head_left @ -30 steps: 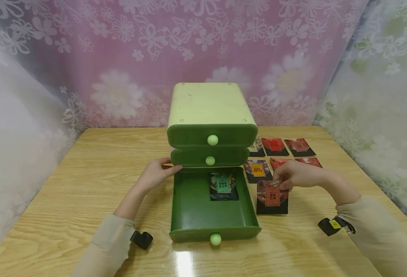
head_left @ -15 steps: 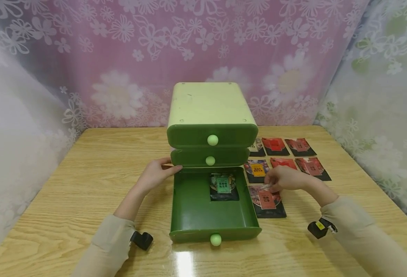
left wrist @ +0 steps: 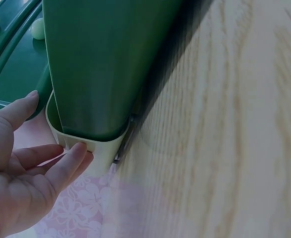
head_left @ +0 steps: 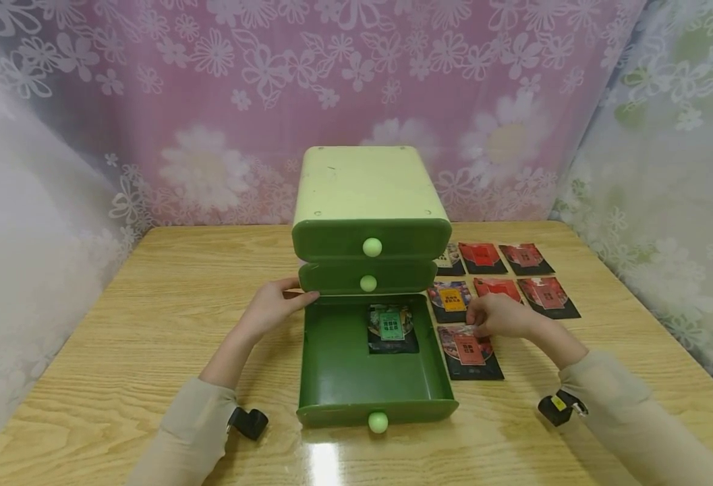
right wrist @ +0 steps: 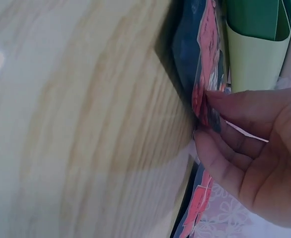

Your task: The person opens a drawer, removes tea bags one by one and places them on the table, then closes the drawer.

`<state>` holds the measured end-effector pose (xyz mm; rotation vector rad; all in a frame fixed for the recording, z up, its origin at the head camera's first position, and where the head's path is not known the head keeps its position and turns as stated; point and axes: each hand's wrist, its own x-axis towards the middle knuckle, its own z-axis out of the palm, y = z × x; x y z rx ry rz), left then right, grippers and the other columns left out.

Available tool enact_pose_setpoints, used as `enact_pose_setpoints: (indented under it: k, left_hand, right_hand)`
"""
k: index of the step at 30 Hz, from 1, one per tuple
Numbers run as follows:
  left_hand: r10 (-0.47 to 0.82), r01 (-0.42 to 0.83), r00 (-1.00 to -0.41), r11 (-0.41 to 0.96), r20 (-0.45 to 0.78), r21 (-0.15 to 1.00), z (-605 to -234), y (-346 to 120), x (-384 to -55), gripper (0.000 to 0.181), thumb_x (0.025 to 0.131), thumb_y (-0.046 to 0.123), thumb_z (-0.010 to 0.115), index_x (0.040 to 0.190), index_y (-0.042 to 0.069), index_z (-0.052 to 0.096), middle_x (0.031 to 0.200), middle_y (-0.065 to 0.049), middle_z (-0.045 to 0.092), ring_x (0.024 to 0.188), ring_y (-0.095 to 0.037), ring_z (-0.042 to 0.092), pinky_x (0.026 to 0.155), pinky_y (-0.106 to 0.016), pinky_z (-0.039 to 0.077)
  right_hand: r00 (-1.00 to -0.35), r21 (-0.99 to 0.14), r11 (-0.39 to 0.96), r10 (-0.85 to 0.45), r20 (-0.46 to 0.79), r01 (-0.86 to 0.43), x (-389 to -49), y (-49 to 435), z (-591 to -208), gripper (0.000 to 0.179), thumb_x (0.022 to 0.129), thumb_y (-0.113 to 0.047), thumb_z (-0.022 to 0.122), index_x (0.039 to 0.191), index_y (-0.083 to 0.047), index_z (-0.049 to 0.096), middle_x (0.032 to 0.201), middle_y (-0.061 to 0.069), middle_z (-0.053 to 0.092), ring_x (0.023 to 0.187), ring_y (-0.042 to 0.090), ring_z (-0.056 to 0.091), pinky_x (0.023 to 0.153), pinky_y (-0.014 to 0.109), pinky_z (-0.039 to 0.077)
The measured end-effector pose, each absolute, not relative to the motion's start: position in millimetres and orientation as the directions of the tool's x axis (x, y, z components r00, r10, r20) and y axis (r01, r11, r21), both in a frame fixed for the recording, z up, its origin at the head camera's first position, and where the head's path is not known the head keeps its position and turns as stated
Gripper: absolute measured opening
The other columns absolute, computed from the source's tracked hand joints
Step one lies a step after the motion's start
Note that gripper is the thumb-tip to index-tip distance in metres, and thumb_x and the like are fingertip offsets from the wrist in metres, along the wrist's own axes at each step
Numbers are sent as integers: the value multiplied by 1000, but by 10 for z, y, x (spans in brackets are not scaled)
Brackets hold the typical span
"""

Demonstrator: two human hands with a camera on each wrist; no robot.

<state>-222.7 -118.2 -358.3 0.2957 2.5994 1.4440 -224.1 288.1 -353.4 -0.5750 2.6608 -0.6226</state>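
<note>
My right hand (head_left: pixel 500 316) pinches the top edge of a black and red sachet (head_left: pixel 469 354), which lies low over the table just right of the drawer unit. In the right wrist view, thumb and fingers close on a corner of that sachet (right wrist: pixel 208 54). My left hand (head_left: pixel 274 305) touches the left side of the drawer unit (head_left: pixel 368 182); in the left wrist view its fingertips rest on the cream casing (left wrist: pixel 98 148) and the thumb lies by a drawer front. The bottom drawer (head_left: pixel 338 378) is pulled out, with a green-labelled sachet (head_left: pixel 391 328) lying inside at the back right.
Behind the right hand, more sachets lie in rows: an orange-labelled one (head_left: pixel 450 300), red ones (head_left: pixel 550 297), and a pale one (head_left: pixel 449 259) partly hidden by the unit. The two upper drawers (head_left: pixel 371 240) have round knobs. Wooden table (head_left: pixel 180 304) extends on both sides.
My right hand has moved left and lowered the sachet from a raised, upright pose to lying nearly flat beside the drawer. The left hand stays in place.
</note>
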Motion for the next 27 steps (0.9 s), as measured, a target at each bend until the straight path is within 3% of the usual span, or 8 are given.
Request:
enact_pose_setpoints:
  k: [18, 27]
  left_hand:
    - [242, 102, -970, 515, -30, 851, -3594, -1191, -2220, 61, 85, 45, 63, 130, 6, 52, 124, -12, 57, 112, -27, 56, 89, -45, 45]
    - [250, 111, -968, 515, -25, 850, -3594, -1197, -2221, 61, 85, 45, 62, 130, 5, 52, 123, -13, 58, 111, -28, 56, 89, -45, 45]
  right_hand:
    - [-883, -308, 869, -446, -146, -388, -2155, 2791, -3353, 7, 79, -3, 68, 84, -3, 64, 76, 1, 59, 65, 14, 51, 59, 33, 46]
    - [-856, -318, 820, -516, -47, -477, -1993, 2623, -3083, 5, 83, -8, 67, 86, -6, 65, 77, -2, 61, 64, 9, 55, 57, 30, 47]
